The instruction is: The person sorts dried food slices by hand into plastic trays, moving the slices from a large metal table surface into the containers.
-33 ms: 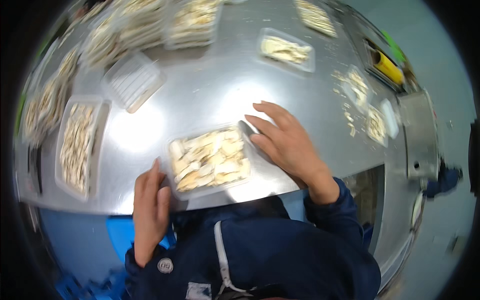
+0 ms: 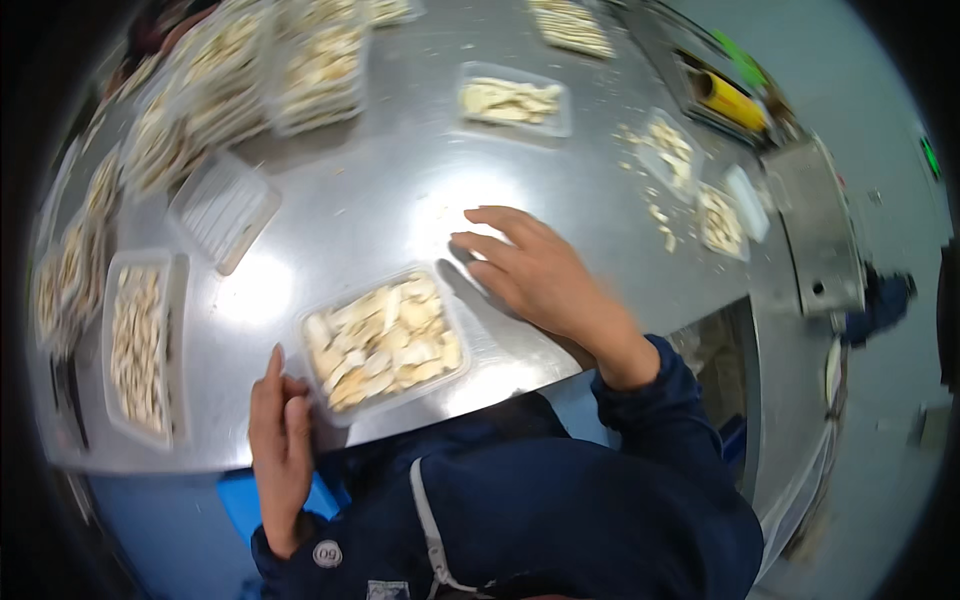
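Observation:
A clear plastic tray (image 2: 384,402) of pale cream slices, browned at some edges, lies near the front of the steel table. What food the slices are I cannot tell for sure. Beside the tray's left edge is my left hand (image 2: 280,440), empty, its index finger stretched out and the others slightly bent. My right hand (image 2: 535,265) hovers past the tray's upper right corner, fingers apart and holding nothing. A dark shadow lies on the metal under it.
Another filled tray (image 2: 182,350) sits at the left, below an upturned clear tray or lid (image 2: 228,205). Stacked filled trays (image 2: 320,75) crowd the far left. One tray (image 2: 515,126) stands far off; loose slices (image 2: 665,235) and small trays lie right, near a metal box (image 2: 815,230).
The whole view has shifted, so the table's things appear farther left. My right hand has moved slightly away from the tray, toward the far side. My left hand stays beside the tray.

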The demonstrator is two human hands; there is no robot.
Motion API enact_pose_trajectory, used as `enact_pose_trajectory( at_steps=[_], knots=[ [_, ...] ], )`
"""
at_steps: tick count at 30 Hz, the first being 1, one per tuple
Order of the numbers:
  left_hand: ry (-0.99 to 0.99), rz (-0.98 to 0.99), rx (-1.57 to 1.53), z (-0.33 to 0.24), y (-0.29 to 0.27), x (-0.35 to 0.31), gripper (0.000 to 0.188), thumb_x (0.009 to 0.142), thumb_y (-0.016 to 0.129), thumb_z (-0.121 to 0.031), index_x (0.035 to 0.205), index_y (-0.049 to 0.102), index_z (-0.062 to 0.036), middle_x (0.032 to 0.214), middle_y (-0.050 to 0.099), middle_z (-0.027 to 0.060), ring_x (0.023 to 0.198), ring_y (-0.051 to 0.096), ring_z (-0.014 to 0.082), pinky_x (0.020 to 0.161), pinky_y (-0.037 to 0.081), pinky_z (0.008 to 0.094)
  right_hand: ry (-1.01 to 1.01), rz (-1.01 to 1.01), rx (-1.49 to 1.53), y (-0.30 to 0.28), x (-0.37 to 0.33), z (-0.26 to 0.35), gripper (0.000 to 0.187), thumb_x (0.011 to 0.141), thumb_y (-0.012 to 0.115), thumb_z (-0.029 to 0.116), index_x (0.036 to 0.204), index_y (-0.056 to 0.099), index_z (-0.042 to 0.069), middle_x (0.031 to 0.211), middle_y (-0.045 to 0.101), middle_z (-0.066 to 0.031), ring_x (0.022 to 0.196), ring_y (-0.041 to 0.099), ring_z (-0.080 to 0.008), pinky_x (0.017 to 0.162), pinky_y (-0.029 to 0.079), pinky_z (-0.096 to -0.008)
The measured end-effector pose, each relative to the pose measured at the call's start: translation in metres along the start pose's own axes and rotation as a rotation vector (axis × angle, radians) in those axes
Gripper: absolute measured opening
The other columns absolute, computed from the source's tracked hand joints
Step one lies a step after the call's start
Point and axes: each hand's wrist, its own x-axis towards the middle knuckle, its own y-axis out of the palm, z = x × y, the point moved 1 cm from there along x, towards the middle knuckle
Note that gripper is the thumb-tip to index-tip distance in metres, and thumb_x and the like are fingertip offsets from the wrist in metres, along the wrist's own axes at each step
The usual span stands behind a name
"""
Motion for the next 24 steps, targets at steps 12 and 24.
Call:
enact_pose_trajectory(
  at_steps=[12,24],
  knots=[
    [-0.294,0.225,-0.495,-0.02,0.025,0.035,0.065,0.113,0.056,-0.02,0.169,0.028,-0.0008,0.101,0.06,0.0067,0.068,0.065,0.0098,0.058,0.057,0.0229,0.248,-0.325,0.093,-0.021,-0.013,-0.073,0.028,0.101,0.069,0.018,0.128,0.075,0.011,0.123,0.073,-0.0125,0.111,0.071,-0.0313,0.095,0.059,-0.0404],
    [0.095,0.415,0.05,-0.052,0.05,0.142,0.049,0.108,0.06,-0.012,0.156,0.053,-0.0035,0.092,0.071,0.0107,0.073,0.07,0.0154,0.069,0.058,0.0311,0.803,-0.402,0.205,-0.019,0.044,-0.208,0.062,0.098,0.075,0.041,0.136,0.063,-0.007,0.097,0.076,-0.0138,0.085,0.074,-0.0242,0.078,0.059,-0.0361]
  ],
)
